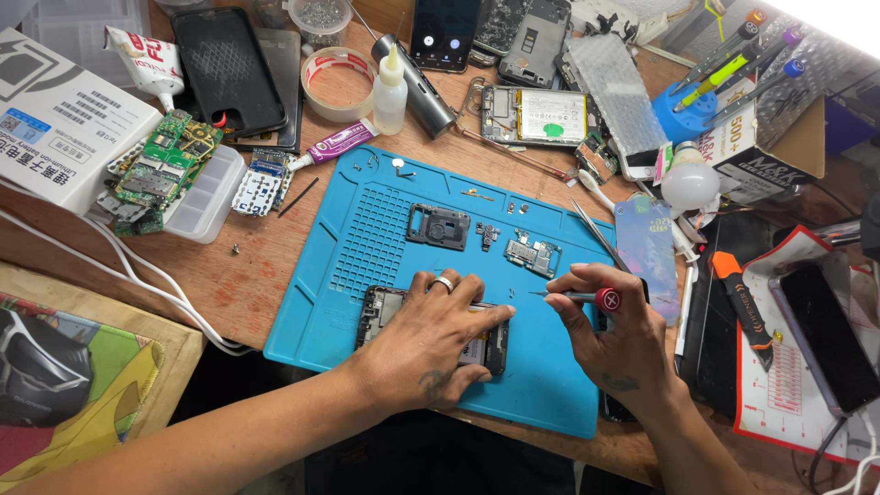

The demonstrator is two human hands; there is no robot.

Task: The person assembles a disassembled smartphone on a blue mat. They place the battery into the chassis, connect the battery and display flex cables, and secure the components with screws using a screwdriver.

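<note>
My left hand [431,344] lies flat on the opened phone [380,312], pinning it on the blue repair mat [367,229] near its front edge. My right hand [610,335] pinches a red-capped screwdriver [587,296], its tip aimed at the phone's top edge. A small circuit board [532,254] and tweezers [598,236] lie just beyond

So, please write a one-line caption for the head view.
Left hand steadies an opened phone on a blue mat; right hand holds a red-capped screwdriver.

Left hand [423,344] pins opened phone [380,310] on blue mat [367,229]; right hand [612,335] holds screwdriver [587,296]
</note>
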